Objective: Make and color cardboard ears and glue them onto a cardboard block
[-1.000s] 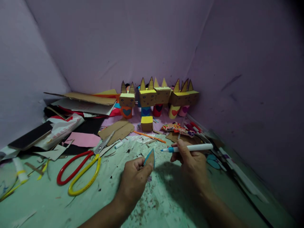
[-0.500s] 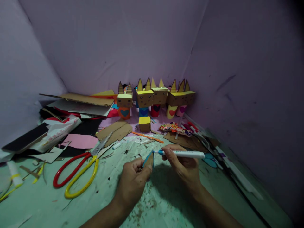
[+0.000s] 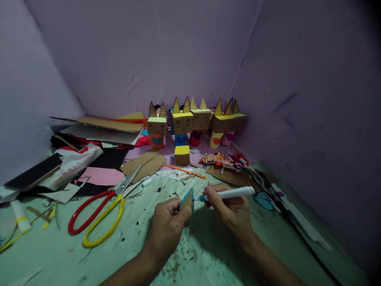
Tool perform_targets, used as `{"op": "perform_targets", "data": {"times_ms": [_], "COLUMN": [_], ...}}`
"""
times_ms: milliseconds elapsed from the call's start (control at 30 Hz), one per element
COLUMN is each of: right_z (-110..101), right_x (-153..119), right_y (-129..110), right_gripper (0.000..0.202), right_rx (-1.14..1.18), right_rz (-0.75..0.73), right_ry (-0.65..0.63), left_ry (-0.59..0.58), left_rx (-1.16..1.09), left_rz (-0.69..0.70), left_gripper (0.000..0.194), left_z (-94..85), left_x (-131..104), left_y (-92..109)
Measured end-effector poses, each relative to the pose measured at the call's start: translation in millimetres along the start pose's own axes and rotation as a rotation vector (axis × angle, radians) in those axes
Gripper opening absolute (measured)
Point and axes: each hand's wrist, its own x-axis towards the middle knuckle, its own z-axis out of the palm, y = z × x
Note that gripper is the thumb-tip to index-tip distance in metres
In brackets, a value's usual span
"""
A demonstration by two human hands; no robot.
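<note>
My left hand (image 3: 170, 223) pinches a small pointed cardboard piece (image 3: 188, 199) between thumb and fingers, its tip upward and its edges coloured blue. Its lower part is hidden by my thumb. A white marker with a blue tip section (image 3: 235, 193) is gripped in my right hand (image 3: 230, 210), lying nearly level. The marker's nib touches or almost touches the right edge of the cardboard piece. Left of my hands lie large scissors (image 3: 101, 216) with one red and one yellow handle, blades partly spread. A blue marker cap (image 3: 147, 182) rests beyond them.
Several box-headed cardboard figures (image 3: 182, 123) with pointed ears stand at the back. A small yellow-topped box (image 3: 182, 155) sits before them. Cardboard sheets (image 3: 107, 124) and paper scraps (image 3: 101, 176) pile up on the left. A patterned cloth-like piece (image 3: 218, 159) and long strips (image 3: 300, 216) lie right.
The marker's nib has moved from the cardboard piece's tip down along its right edge. My right hand has shifted slightly lower; my left hand keeps its hold.
</note>
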Motion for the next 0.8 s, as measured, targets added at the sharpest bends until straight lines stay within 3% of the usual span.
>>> {"op": "perform_targets", "data": {"times_ms": [433,800], "right_z": [0,1], "right_x": [-2,-7], "right_y": [-4,0], "right_gripper": [0.021,0.024], "right_rx": [-0.093,-0.185], "right_rz": [-0.083,-0.106], "right_ry": [-0.049,-0.149], "left_ry": [0.009,0.056], "left_rx": [-0.064,-0.084], "left_rz": [-0.116,-0.134], "left_gripper": [0.028,0.027], "left_z": [3.0,3.9], "left_x": [-2,-2], "left_y": [12,14]}}
